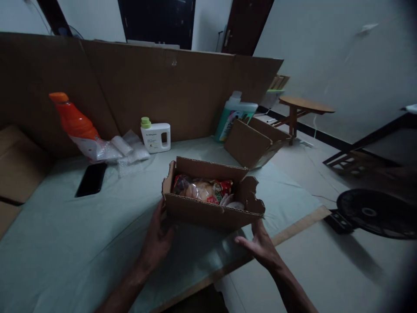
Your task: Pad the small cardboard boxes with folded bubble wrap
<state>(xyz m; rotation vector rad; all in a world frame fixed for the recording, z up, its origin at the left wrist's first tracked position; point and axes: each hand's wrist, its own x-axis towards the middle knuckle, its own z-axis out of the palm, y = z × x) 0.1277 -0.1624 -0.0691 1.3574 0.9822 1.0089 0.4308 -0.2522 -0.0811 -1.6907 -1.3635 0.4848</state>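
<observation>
An open cardboard box (208, 214) sits on the pale green cloth-covered table (65, 243), with plastic-wrapped food packets (202, 190) inside. My left hand (158, 237) presses against the box's near left corner, fingers curled around it. My right hand (259, 243) is under the box's near right corner, fingers touching the bottom edge. The box looks slightly lifted or tilted at its near side.
An orange bottle (76, 124), bubble wrap (130, 150), a black phone (91, 179), a white jug with green cap (155, 135) and a teal jug (234, 115) lie further back. A second open carton (254, 141) is behind. Tall cardboard sheets (137, 87) wall the back. A fan (374, 213) lies on the floor.
</observation>
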